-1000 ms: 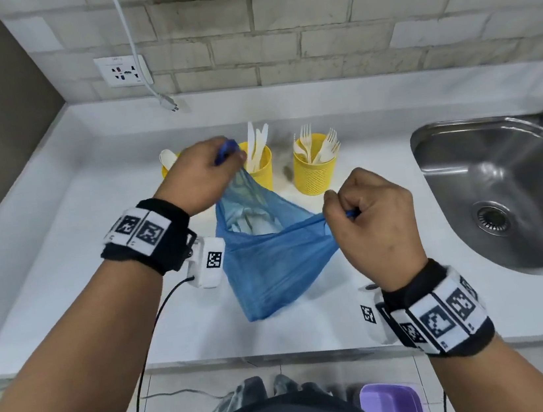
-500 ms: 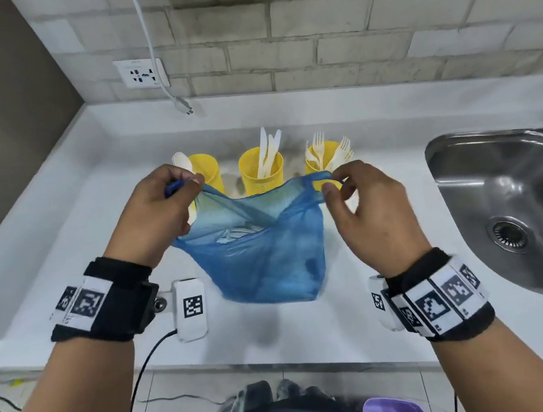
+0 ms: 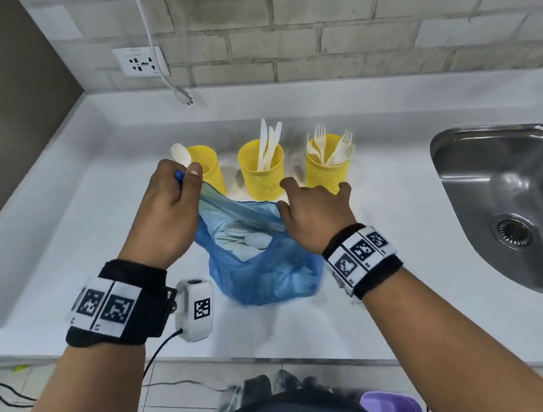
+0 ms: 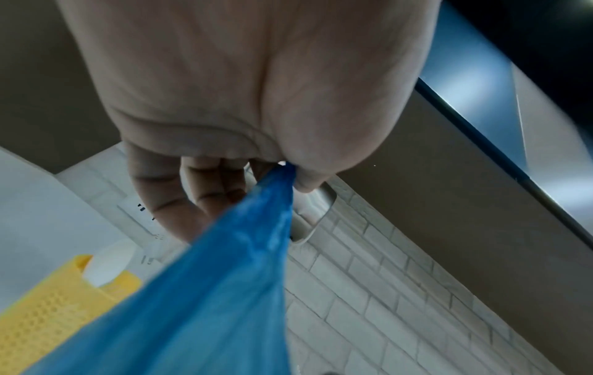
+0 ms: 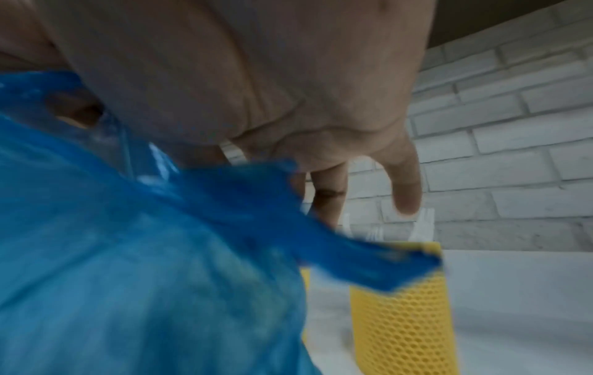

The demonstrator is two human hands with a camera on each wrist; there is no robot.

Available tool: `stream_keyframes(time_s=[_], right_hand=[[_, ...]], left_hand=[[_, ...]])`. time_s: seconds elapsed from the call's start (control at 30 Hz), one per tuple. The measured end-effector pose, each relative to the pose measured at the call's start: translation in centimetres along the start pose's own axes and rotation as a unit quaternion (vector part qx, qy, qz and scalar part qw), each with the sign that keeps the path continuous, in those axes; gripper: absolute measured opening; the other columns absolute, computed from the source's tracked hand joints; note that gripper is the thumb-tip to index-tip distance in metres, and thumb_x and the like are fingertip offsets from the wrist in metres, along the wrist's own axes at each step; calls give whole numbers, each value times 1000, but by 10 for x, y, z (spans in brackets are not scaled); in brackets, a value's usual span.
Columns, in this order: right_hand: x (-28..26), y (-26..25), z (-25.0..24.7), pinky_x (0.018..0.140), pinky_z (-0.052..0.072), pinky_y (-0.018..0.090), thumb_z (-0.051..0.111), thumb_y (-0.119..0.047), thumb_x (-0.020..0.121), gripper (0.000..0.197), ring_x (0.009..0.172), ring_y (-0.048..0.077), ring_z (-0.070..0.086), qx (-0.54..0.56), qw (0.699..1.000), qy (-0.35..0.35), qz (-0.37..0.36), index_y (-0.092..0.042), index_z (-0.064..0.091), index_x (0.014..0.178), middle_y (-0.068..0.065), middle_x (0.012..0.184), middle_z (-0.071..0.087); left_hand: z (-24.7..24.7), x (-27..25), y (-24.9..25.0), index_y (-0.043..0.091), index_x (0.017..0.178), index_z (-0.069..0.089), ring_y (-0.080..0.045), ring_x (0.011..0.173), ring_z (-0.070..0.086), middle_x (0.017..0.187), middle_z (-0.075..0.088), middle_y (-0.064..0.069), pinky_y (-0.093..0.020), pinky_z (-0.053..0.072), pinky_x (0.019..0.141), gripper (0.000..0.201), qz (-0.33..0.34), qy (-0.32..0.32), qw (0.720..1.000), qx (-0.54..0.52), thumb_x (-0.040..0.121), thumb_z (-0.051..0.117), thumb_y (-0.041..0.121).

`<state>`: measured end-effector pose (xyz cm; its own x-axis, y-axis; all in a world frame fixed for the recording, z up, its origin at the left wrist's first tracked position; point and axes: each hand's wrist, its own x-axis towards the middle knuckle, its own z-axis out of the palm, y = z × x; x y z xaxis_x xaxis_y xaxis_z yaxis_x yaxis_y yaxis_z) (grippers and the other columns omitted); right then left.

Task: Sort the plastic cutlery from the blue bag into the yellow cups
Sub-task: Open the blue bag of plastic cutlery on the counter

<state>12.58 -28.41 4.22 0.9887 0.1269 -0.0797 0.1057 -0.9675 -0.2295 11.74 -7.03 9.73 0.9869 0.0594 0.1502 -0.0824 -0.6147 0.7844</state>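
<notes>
The blue bag (image 3: 265, 272) sits on the white counter (image 3: 77, 238), its mouth open, with white cutlery (image 3: 243, 240) showing inside. My left hand (image 3: 187, 179) pinches the bag's left handle (image 4: 276, 192) and holds it up. My right hand (image 3: 310, 193) hovers at the bag's right rim with straight, spread fingers (image 5: 406, 187); the right handle (image 5: 369, 261) hangs loose below them. Three yellow mesh cups stand behind: the left cup (image 3: 208, 165) holds a spoon (image 3: 181, 153), the middle cup (image 3: 262, 172) knives, the right cup (image 3: 327, 167) forks.
A steel sink (image 3: 510, 195) lies to the right. On the brick wall are a socket (image 3: 140, 62) and a hanging white cable (image 3: 175, 90). A purple bin (image 3: 390, 408) stands on the floor below the counter's front edge.
My right hand has let go of the bag's right handle and opened over the rim. The bag has sagged lower with its mouth open, and my left hand still pinches its handle.
</notes>
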Motion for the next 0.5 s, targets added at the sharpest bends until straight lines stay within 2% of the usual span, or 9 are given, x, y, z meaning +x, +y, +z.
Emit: stream_keyframes(time_s=[0.03,0.1,0.17,0.23,0.3,0.4,0.43,0.5], right_hand=[[-1,4,0,100,33,58,34,-39,106,35,100,35,65,-1,1000,-3,-5,-18,47,131,6,101,71],[-4,11,3,84,39,46,35,-39,107,30,89,37,64,3,1000,-10,-25,-15,54,108,7,88,65],[-8,16,6,69,37,38,41,-43,105,37,79,37,60,21,999,-26,-30,-14,52,85,4,74,54],[-11,21,6,62,35,35,47,-48,102,46,70,33,54,34,999,-33,-24,-14,51,71,1,65,48],[-15,28,3,63,37,34,49,-45,102,42,73,32,56,17,1000,-15,-17,-14,59,75,2,69,54],[-16,43,1,68,44,35,51,-29,101,25,88,35,63,56,997,40,23,-14,71,98,9,94,65],[-17,48,0,70,46,36,52,-25,100,23,90,34,62,87,994,54,31,-13,71,102,10,99,65],[-16,57,-1,72,47,36,55,-13,96,19,89,33,63,166,982,90,26,-10,74,100,11,99,68]], left_hand=[[0,-1,-1,3,102,45,-32,89,57,100,60,-20,-35,44,72,40,-8,-1,1000,-2,105,47,43],[0,-3,-4,8,101,43,-22,78,56,89,59,-10,-31,43,64,42,-23,-6,1000,19,96,66,42],[3,-5,-10,11,103,39,-14,73,55,89,58,-5,-26,43,60,51,-25,-11,998,55,82,82,29],[5,-6,-21,11,104,36,-16,74,57,93,60,-8,-26,45,61,60,-13,-8,997,70,74,87,17],[7,-6,-30,10,104,33,-22,73,59,90,59,-7,-30,47,61,61,-2,-12,997,81,73,86,10],[10,-10,-39,6,106,37,-23,66,52,77,51,4,-27,38,55,49,-11,10,993,119,79,77,1],[11,-12,-41,4,106,40,-28,68,50,75,50,2,-31,35,55,43,-18,29,991,132,81,74,1],[13,-12,-42,4,103,45,-35,77,51,78,53,-5,-35,35,62,29,-51,56,988,131,84,67,4]])
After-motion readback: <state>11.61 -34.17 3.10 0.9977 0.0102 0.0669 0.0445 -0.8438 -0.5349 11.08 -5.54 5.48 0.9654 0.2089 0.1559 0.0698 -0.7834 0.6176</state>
